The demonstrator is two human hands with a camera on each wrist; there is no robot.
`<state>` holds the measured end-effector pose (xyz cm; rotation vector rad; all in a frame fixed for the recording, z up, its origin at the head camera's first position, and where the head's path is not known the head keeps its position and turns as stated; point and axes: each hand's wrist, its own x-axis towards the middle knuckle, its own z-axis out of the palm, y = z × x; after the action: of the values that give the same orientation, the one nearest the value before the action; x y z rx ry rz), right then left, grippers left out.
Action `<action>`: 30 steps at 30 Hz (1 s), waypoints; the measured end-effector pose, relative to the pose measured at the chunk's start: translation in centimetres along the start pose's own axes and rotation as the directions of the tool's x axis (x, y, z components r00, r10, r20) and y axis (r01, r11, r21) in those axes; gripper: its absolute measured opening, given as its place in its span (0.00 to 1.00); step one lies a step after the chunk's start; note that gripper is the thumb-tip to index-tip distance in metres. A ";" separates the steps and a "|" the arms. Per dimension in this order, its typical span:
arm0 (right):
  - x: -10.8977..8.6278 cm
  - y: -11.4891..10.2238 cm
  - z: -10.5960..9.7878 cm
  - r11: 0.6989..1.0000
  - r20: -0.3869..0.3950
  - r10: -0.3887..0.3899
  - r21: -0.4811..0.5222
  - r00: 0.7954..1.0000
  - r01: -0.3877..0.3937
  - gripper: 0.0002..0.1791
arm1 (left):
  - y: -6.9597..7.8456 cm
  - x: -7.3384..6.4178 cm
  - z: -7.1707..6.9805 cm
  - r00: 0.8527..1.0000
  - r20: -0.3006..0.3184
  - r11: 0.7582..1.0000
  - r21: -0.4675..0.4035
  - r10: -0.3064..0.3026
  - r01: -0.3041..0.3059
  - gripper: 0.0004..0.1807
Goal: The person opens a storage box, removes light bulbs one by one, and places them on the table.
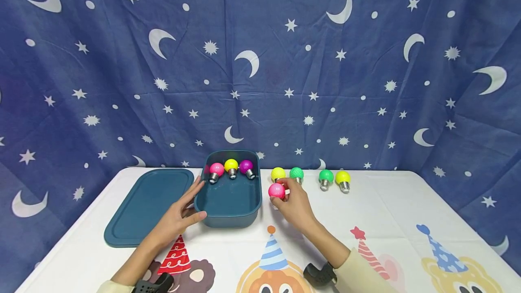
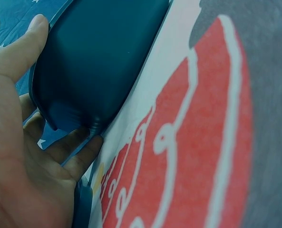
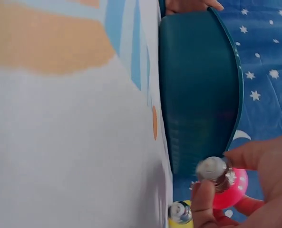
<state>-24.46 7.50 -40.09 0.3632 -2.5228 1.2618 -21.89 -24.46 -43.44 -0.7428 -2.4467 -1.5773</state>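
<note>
My right hand (image 1: 296, 206) pinches a pink light bulb (image 1: 276, 191) by thumb and fingers, just right of a dark teal box (image 1: 229, 221). In the right wrist view the bulb's silver screw base (image 3: 220, 176) points toward the camera. Inside the box, along its far side, lie a pink bulb (image 1: 217, 169), a yellow bulb (image 1: 231, 165) and a purple bulb (image 1: 246, 166). With fingers spread, my left hand (image 1: 176, 219) touches the box's left wall and near corner; in the left wrist view its thumb (image 2: 37, 29) is at the rim.
Right of the box, on the white tablecloth (image 1: 390, 211), are a yellow bulb (image 1: 278, 173), a green bulb (image 1: 296, 173), another green bulb (image 1: 326, 177) and another yellow bulb (image 1: 343, 178). A flat teal lid (image 1: 148, 207) lies at left. A blue curtain (image 1: 277, 80) hangs behind.
</note>
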 end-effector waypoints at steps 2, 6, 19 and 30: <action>-0.1 0.5 0.1 1.000 0.013 0.025 0.010 1.000 -0.025 0.24 | 0.0 0.0 0.0 1.000 0.002 1.000 0.000 -0.001 0.001 0.41; -0.2 1.5 0.3 0.996 0.029 0.089 0.020 0.996 -0.089 0.24 | 0.0 0.1 0.1 1.000 0.006 1.000 0.005 0.001 -0.001 0.41; -0.3 3.1 1.1 0.989 0.044 0.137 0.054 0.990 -0.140 0.23 | 0.1 0.0 -0.1 1.000 0.008 1.000 0.000 0.000 0.000 0.41; 0.0 3.2 1.1 0.991 0.031 0.132 0.024 0.991 -0.133 0.25 | 0.0 0.1 -0.1 1.000 0.002 1.000 0.001 -0.006 0.006 0.41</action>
<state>-25.74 8.49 -43.08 0.2244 -2.5954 1.3482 -21.92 -24.49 -43.36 -0.7375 -2.4530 -1.5783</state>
